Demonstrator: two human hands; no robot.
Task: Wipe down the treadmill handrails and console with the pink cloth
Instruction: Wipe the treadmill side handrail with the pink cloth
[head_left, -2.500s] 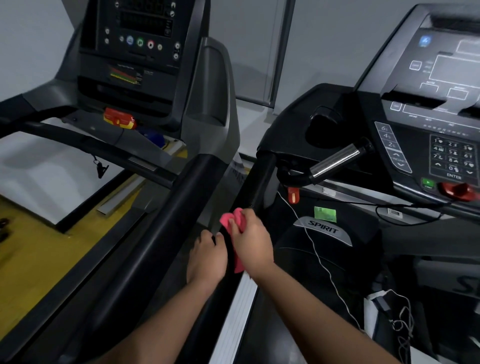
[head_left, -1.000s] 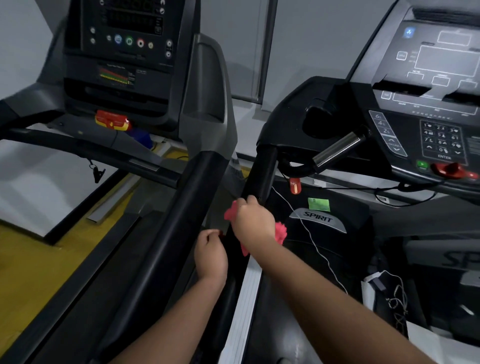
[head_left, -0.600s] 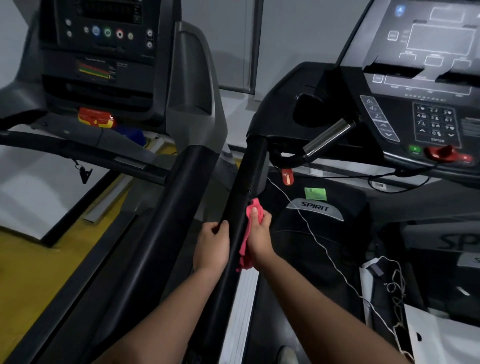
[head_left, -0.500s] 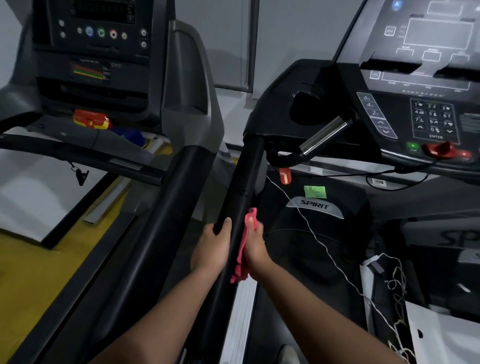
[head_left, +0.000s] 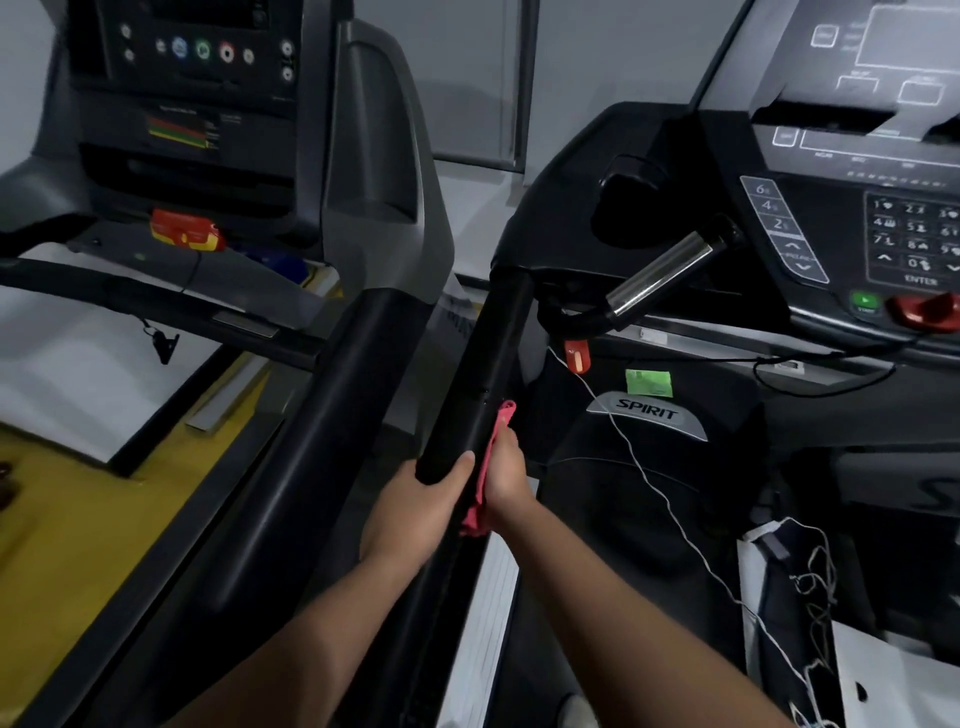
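The right treadmill's black left handrail (head_left: 483, 374) runs from the console (head_left: 852, 171) down toward me. My left hand (head_left: 415, 506) grips this rail from its left side, thumb over the top. My right hand (head_left: 506, 470) presses the pink cloth (head_left: 485, 467) flat against the rail's right side, fingers pointing up the rail. The cloth shows as a thin strip between my hand and the rail, with a bunched end hanging below my palm. A chrome pulse grip (head_left: 660, 275) sticks out under the console.
A second treadmill stands at the left with its own console (head_left: 197, 104) and thick black handrail (head_left: 311, 441) close beside mine. A white safety cord (head_left: 649, 467) hangs across the Spirit motor cover (head_left: 649, 415). Cables and white paper lie at the lower right. Yellow floor shows at the left.
My right hand moved from on top of the rail to its right side, pressing the cloth flat there, then slid a little down the rail. My left hand stayed gripping the rail.
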